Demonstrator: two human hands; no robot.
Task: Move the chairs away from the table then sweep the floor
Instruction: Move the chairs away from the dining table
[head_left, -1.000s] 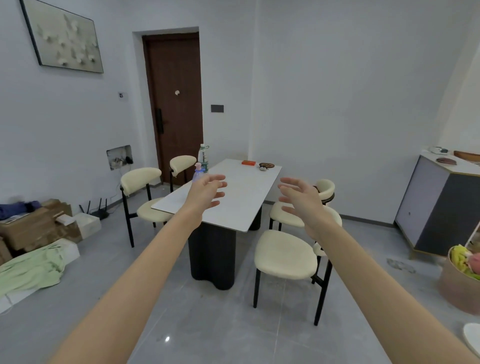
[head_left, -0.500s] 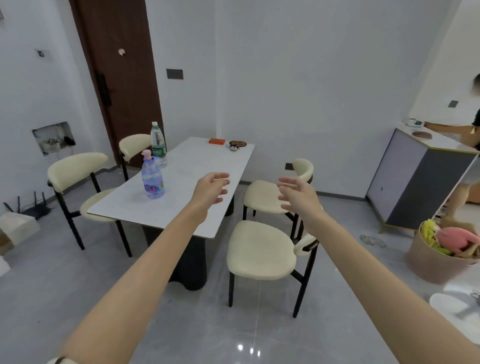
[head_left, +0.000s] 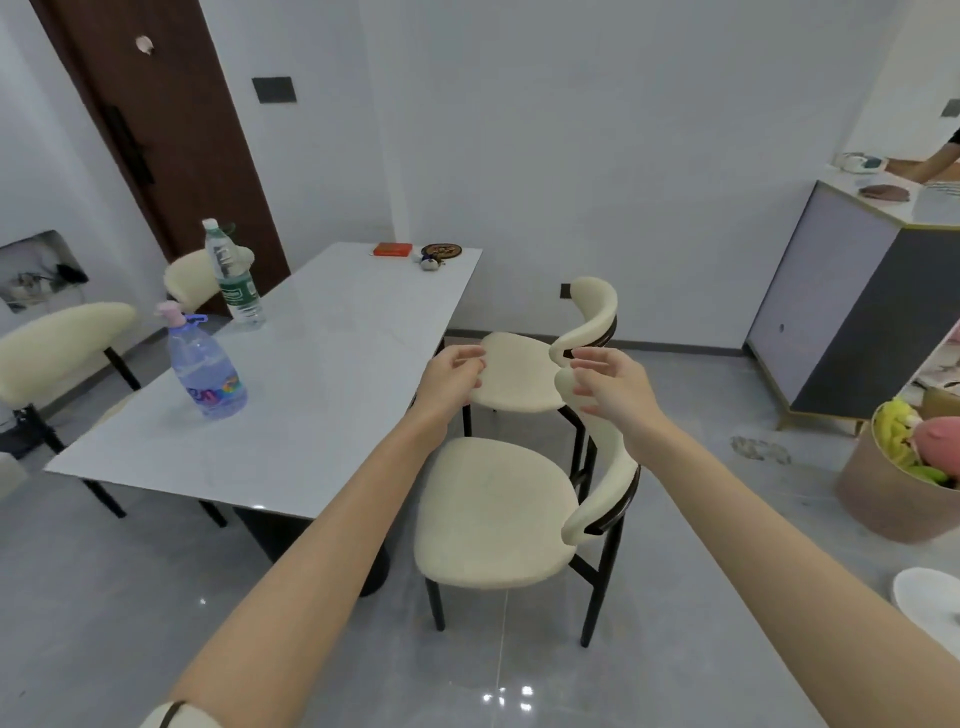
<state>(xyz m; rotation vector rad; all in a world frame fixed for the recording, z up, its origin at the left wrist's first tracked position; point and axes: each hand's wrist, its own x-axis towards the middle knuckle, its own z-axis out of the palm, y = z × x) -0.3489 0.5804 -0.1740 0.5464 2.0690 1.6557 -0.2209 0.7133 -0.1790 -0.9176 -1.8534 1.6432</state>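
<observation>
A white rectangular table (head_left: 332, 374) stands on a dark pedestal. On its right side stand two cream chairs with black legs: the near chair (head_left: 493, 512) and the far chair (head_left: 517, 374). Two more cream chairs show at the left, one near (head_left: 57, 343) and one further back (head_left: 189, 278). My left hand (head_left: 452, 379) hovers above the near chair's seat, fingers apart and empty. My right hand (head_left: 610, 382) is open just above the top of the near chair's curved backrest (head_left: 605, 478), holding nothing. No broom is in view.
Two water bottles (head_left: 208, 369) (head_left: 231, 275) and small items (head_left: 392, 249) sit on the table. A grey sideboard (head_left: 852, 312) stands at the right with a person's arm above it. A round basket of toys (head_left: 893, 488) is on the floor right. Brown door (head_left: 156, 130) behind.
I have stepped closer to the table's right side. Both hands have come forward and down, now over the near chair, the right hand by its backrest.
</observation>
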